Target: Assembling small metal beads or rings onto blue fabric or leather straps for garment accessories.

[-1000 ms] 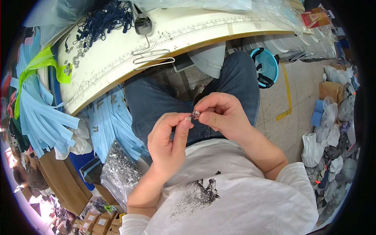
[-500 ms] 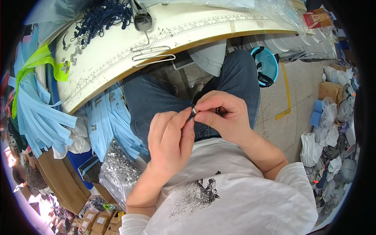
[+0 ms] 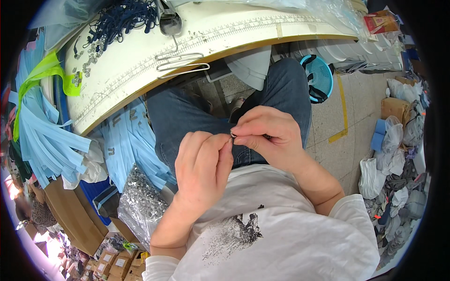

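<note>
My left hand (image 3: 202, 168) and my right hand (image 3: 267, 136) meet over my lap, above my blue jeans. Between their fingertips sits a small metal clip (image 3: 233, 135), pinched by both thumbs and forefingers. Most of the clip is hidden by my fingers. The white worktable (image 3: 140, 61) curves just beyond my knees.
On the table lie a bent wire hook (image 3: 180, 61), a tangle of dark blue cords (image 3: 119, 18) and small metal pieces (image 3: 91, 51). Light blue straps (image 3: 47, 140) hang at the left. A clear bag of metal parts (image 3: 140, 206) stands by my left leg. A blue basket (image 3: 320, 77) sits on the floor.
My left hand has turned so its back faces up and has closed in on the clip. Both hands stay together over my lap.
</note>
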The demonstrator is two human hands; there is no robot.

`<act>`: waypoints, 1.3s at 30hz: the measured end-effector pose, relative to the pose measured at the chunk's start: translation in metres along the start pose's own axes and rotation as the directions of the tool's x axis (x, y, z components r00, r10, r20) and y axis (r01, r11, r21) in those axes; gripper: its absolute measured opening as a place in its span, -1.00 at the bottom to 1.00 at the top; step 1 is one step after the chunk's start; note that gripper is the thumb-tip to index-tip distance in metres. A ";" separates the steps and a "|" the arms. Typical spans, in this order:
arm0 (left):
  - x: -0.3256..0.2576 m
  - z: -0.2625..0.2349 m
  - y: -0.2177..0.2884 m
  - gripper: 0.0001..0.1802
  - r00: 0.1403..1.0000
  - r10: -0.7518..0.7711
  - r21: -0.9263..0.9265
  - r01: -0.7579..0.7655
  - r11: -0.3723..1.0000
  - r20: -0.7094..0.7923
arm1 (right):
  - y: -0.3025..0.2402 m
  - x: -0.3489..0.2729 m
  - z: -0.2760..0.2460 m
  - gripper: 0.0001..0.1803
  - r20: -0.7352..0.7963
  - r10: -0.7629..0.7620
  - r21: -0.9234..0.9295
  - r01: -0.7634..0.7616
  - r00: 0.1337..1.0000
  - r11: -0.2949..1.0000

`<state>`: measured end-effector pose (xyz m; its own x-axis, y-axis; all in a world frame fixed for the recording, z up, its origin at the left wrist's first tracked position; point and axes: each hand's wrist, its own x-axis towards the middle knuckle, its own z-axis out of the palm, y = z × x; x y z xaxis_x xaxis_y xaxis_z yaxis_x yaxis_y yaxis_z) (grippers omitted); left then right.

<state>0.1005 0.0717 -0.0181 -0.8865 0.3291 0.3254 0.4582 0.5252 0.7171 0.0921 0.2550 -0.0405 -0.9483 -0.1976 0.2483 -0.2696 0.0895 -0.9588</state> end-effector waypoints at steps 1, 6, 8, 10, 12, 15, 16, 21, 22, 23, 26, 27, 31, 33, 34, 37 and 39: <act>0.000 0.000 0.000 -0.87 1.000 -0.017 -0.013 0.017 1.000 0.014 | 0.000 0.000 -0.001 -0.78 0.024 0.002 -0.011 -0.002 1.000 1.000; -0.003 0.000 0.003 -0.94 0.987 -0.155 -0.094 0.158 0.983 0.038 | 0.003 -0.001 0.001 -0.78 0.021 0.006 0.009 -0.006 1.000 1.000; -0.004 0.002 0.001 -0.95 0.989 -0.150 -0.115 0.151 0.982 0.012 | 0.005 -0.002 0.003 -0.79 0.010 -0.005 0.017 0.005 1.000 1.000; -0.006 0.002 0.001 -0.85 0.986 -0.167 -0.124 0.168 0.978 0.022 | 0.006 -0.005 0.004 -0.80 -0.010 0.088 0.152 -0.085 0.996 0.985; -0.006 0.001 0.000 -0.82 0.985 -0.168 -0.124 0.170 0.978 0.020 | 0.003 -0.005 0.004 -0.80 0.004 0.148 0.200 -0.145 0.989 0.969; -0.004 0.001 -0.001 -0.75 0.990 -0.143 -0.136 0.144 0.980 0.013 | 0.008 -0.010 0.005 -0.83 0.048 0.267 0.328 -0.268 0.962 0.906; -0.003 0.001 -0.002 -0.73 0.993 -0.120 -0.143 0.119 0.982 0.004 | 0.010 -0.011 0.005 -0.85 0.086 0.322 0.408 -0.328 0.943 0.852; 0.000 0.004 -0.002 -0.68 0.997 -0.078 -0.124 0.075 0.989 -0.013 | 0.009 -0.011 0.001 -0.88 0.160 0.508 0.594 -0.494 0.846 0.635; 0.001 0.004 -0.003 -0.69 0.999 -0.040 -0.100 0.038 0.994 -0.018 | 0.009 -0.011 0.000 -0.88 0.198 0.524 0.627 -0.518 0.828 0.582; 0.001 0.004 -0.004 -0.69 0.999 -0.040 -0.101 0.038 0.994 -0.018 | 0.009 -0.011 -0.002 -0.88 0.197 0.525 0.627 -0.518 0.828 0.582; 0.002 0.003 -0.013 -0.64 0.997 0.072 -0.072 -0.075 0.995 -0.042 | 0.010 -0.010 -0.006 -0.88 0.290 0.589 0.661 -0.603 0.754 0.447; 0.002 0.004 -0.017 -0.62 0.990 0.126 -0.062 -0.130 0.990 -0.065 | 0.009 -0.009 -0.007 -0.88 0.343 0.554 0.684 -0.606 0.758 0.406; 0.004 -0.003 -0.015 -0.60 0.977 0.202 -0.017 -0.204 0.979 -0.062 | 0.009 -0.009 -0.005 -0.89 0.398 0.525 0.678 -0.627 0.752 0.384; 0.004 0.001 -0.017 -0.59 0.970 0.223 -0.009 -0.224 0.974 -0.095 | 0.008 -0.008 -0.003 -0.90 0.385 0.530 0.684 -0.619 0.755 0.386; 0.004 0.002 -0.018 -0.58 0.962 0.243 -0.001 -0.245 0.970 -0.127 | 0.007 -0.008 -0.002 -0.90 0.371 0.535 0.689 -0.611 0.759 0.388; 0.002 0.004 -0.018 -0.59 0.959 0.245 0.003 -0.247 0.969 -0.142 | 0.008 -0.010 0.000 -0.90 0.382 0.569 0.694 -0.633 0.728 0.343; -0.002 0.006 -0.018 -0.61 0.964 0.192 -0.069 -0.207 0.976 -0.182 | 0.009 -0.011 -0.001 -0.89 0.381 0.559 0.694 -0.627 0.737 0.354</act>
<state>0.0945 0.0664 -0.0351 -0.7787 0.2757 0.5635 0.6264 0.3903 0.6747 0.1000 0.2585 -0.0518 -0.7856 -0.4672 -0.4056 0.6154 -0.5216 -0.5910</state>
